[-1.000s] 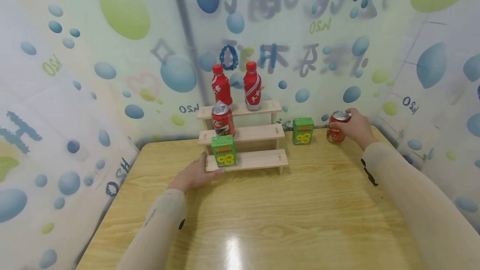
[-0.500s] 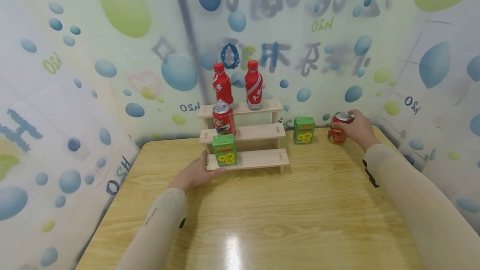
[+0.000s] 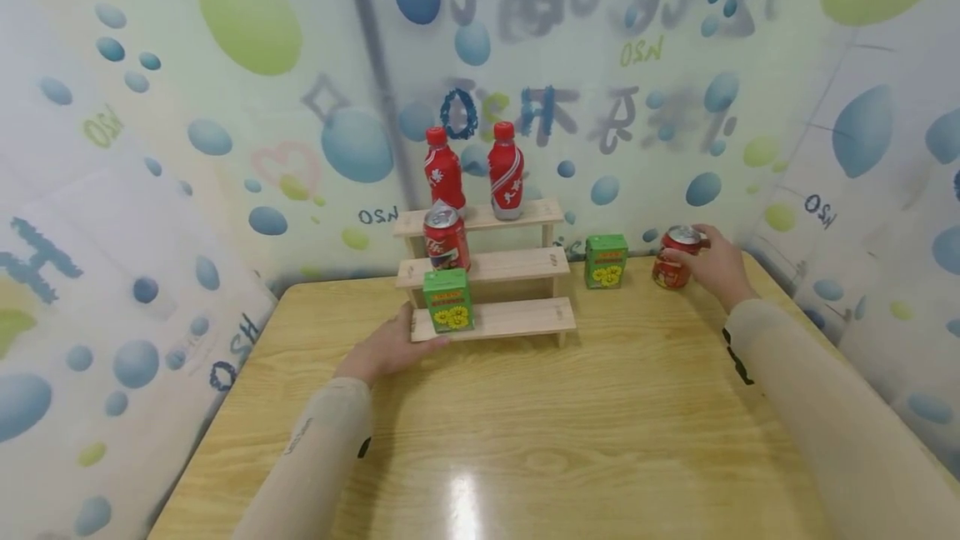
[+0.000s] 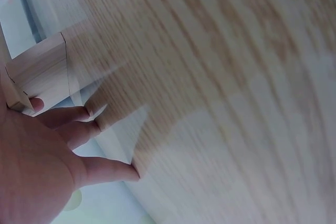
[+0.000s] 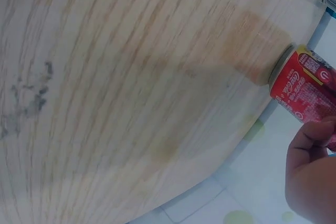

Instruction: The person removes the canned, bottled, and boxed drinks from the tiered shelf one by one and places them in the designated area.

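Soda can point(image 3: 667, 272) is seemingly resting on the table point(image 3: 510, 423), pinched in your right hand point(image 3: 720, 267); leftward swinging could be toppling the green carton point(image 3: 606, 262) just left of that grip. Your left hand point(image 3: 388, 348) is holding the shelf point(image 3: 519, 318); tugging could be tipping its bottles point(image 3: 507, 175).

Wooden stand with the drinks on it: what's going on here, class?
A person's right hand grips a red can at the right of the table, while the left hand touches the left end of the wooden stand. Two red bottles stand on its top step, another can on the middle one, a green carton on the lowest. A second green carton stands between the stand and the gripped can.
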`<state>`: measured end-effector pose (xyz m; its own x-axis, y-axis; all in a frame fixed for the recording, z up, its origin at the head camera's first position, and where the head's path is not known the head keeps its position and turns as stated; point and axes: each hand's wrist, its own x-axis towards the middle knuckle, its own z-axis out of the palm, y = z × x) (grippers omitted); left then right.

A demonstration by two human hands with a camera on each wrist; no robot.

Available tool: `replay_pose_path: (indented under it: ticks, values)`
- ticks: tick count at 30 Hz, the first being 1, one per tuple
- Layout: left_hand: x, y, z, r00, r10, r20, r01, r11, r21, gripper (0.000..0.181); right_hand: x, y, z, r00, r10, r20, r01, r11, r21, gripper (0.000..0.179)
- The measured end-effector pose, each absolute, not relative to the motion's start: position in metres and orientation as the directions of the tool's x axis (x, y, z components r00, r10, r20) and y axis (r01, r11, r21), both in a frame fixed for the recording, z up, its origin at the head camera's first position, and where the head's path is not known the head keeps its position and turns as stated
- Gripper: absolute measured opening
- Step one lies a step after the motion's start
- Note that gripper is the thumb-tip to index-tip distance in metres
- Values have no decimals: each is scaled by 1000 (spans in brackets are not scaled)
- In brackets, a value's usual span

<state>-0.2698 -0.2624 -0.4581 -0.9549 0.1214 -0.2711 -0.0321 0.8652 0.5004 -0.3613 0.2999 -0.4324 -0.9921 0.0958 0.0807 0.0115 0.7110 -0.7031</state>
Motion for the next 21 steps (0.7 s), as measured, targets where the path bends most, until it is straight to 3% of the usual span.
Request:
replay_pose_path:
  ticks: [9, 21]
  values:
    - [-272, -261, -457, -953, 114, -280, -44, 864, 502, 138, -372, 296, -399, -991, 52, 126, -35, 797, -602, 124]
    - [-270, -261, -460, -954, 110, -279, -49, 861, 506, 139, -385, 196, -285, -973, -81, 216, -210, 698, -685, 105]
